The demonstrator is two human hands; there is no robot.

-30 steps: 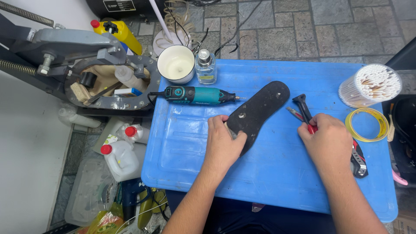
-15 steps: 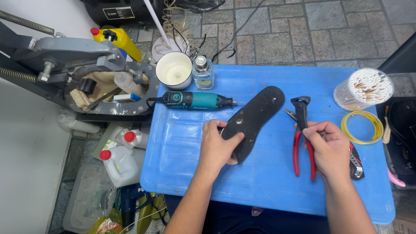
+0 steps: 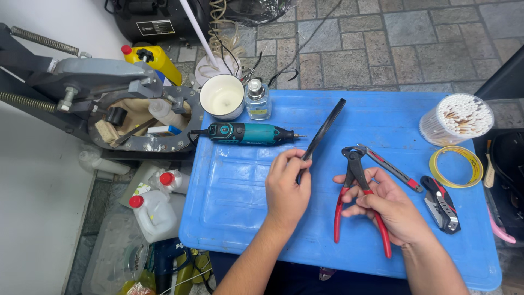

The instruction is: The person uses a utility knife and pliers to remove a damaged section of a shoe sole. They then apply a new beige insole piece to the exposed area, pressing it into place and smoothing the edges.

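Note:
My left hand (image 3: 286, 188) grips a black shoe sole (image 3: 323, 133) by its near end and holds it on edge, so it shows as a thin dark strip pointing up and to the right. My right hand (image 3: 385, 203) holds red-handled pincers (image 3: 356, 191), black jaws pointing away from me and handles spread toward me, just right of the sole. Both hands are over the blue plastic table (image 3: 245, 218).
A teal rotary tool (image 3: 252, 133), white cup (image 3: 221, 96) and small glass bottle (image 3: 257, 100) lie at the table's back. A cotton swab tub (image 3: 456, 118), tape roll (image 3: 456, 166), utility knife (image 3: 393, 170) and folding knife (image 3: 441, 203) sit on the right. A grey machine (image 3: 103, 93) stands at left.
My left hand has tipped the sole from lying flat up onto its edge. My right hand has picked the pincers up off the table and brought them toward the sole.

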